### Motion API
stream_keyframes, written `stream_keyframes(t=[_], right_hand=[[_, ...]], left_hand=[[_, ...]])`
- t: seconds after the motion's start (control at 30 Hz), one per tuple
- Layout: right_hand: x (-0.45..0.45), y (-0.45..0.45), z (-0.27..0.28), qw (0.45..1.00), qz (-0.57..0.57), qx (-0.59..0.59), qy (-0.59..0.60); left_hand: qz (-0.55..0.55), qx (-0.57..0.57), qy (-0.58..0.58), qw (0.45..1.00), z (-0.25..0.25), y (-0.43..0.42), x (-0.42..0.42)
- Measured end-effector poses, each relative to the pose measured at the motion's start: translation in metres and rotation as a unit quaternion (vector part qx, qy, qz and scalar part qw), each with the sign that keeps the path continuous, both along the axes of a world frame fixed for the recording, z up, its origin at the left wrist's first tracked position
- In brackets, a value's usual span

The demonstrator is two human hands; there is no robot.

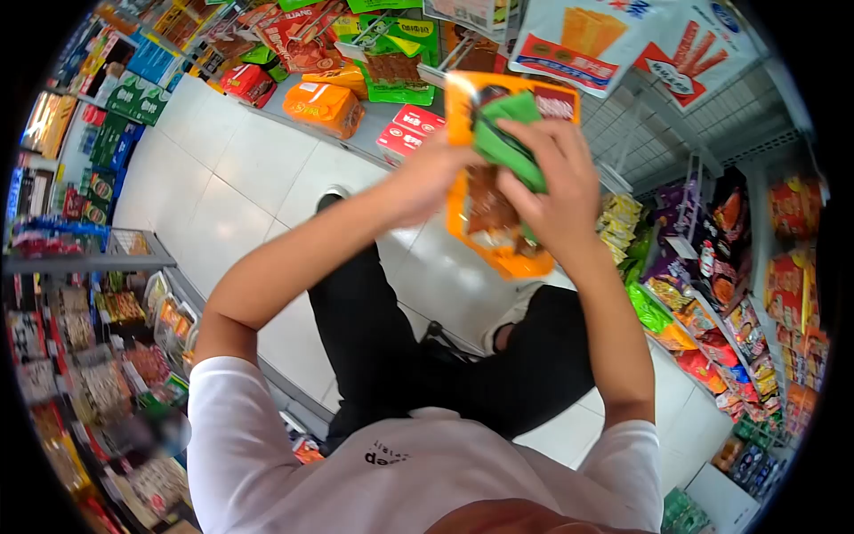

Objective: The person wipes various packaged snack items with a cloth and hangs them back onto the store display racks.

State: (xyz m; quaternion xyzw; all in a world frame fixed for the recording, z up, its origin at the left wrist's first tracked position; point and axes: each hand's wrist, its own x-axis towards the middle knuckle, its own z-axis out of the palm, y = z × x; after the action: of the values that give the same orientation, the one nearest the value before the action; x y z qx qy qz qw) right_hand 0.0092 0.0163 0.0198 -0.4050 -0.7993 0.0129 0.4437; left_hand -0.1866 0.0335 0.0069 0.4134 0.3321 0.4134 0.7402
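In the head view, an orange snack bag (485, 200) with a see-through window showing brown contents is held up over the floor. My left hand (427, 182) is closed on the bag's left edge, its fingertips partly hidden. Pressed against the bag's front is a folded green cloth (511, 147), with the fingers and thumb of my right hand (560, 182) wrapped round it. The cloth and hand cover much of the bag's printed face.
Wire racks with hanging snack packets (578, 40) stand ahead. On the low shelf ahead sit an orange package (322, 107) and red-and-white boxes (411, 129). Shelves of packaged goods (712, 258) line the right, with more goods (93, 365) at left. White floor tiles (240, 205) lie between.
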Motion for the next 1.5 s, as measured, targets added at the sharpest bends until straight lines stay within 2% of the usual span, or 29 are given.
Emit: stream_keyframes(t=[0.03,0.17,0.27,0.4,0.5,0.63,0.8,0.97,1.03,1.13,1.2,1.27,1.43,1.5], right_hand=[[0.004,-0.001,0.001,0.999,-0.014,-0.042,-0.017],[-0.005,-0.002,-0.014,0.981,-0.037,-0.184,-0.048],[-0.029,0.015,-0.013,0.976,0.022,-0.202,-0.077],[-0.081,0.038,-0.017,0.978,0.083,-0.190,-0.039],[-0.114,0.051,-0.027,0.986,0.071,-0.148,-0.001],[-0.150,0.054,-0.030,0.988,0.008,-0.151,0.035],[-0.184,0.041,-0.034,0.989,-0.045,-0.124,0.063],[-0.192,-0.002,-0.029,0.988,-0.135,-0.072,0.027],[-0.193,-0.006,-0.022,0.983,-0.180,-0.037,0.019],[-0.190,0.000,-0.023,0.974,-0.210,-0.066,0.051],[-0.194,0.006,-0.026,0.975,-0.192,-0.082,0.073],[-0.208,0.008,-0.024,0.985,-0.156,-0.062,0.023],[-0.217,0.008,-0.028,0.985,-0.158,-0.020,-0.071],[-0.208,0.013,-0.048,0.976,-0.213,-0.034,-0.031]], left_hand=[[-0.008,-0.019,-0.040,0.999,-0.013,0.003,0.006],[-0.032,-0.098,-0.013,0.995,-0.044,0.009,0.000],[-0.125,-0.141,0.008,0.982,-0.051,0.025,-0.043],[-0.085,-0.151,-0.017,0.985,-0.055,0.044,-0.111],[-0.067,-0.168,-0.043,0.983,-0.046,0.062,-0.151],[-0.114,-0.141,-0.022,0.983,-0.035,0.090,-0.195],[-0.093,-0.154,-0.032,0.983,-0.035,0.097,-0.218],[-0.151,-0.165,-0.013,0.975,-0.042,0.092,-0.233],[-0.178,-0.109,-0.017,0.978,-0.032,0.085,-0.230],[-0.180,-0.012,-0.029,0.983,-0.015,0.065,-0.225],[-0.155,0.024,0.006,0.988,-0.034,0.060,-0.220],[-0.152,0.061,0.031,0.986,-0.041,0.062,-0.221],[-0.119,0.050,0.001,0.992,-0.034,0.058,-0.201],[-0.112,0.056,0.004,0.992,-0.055,0.059,-0.195]])
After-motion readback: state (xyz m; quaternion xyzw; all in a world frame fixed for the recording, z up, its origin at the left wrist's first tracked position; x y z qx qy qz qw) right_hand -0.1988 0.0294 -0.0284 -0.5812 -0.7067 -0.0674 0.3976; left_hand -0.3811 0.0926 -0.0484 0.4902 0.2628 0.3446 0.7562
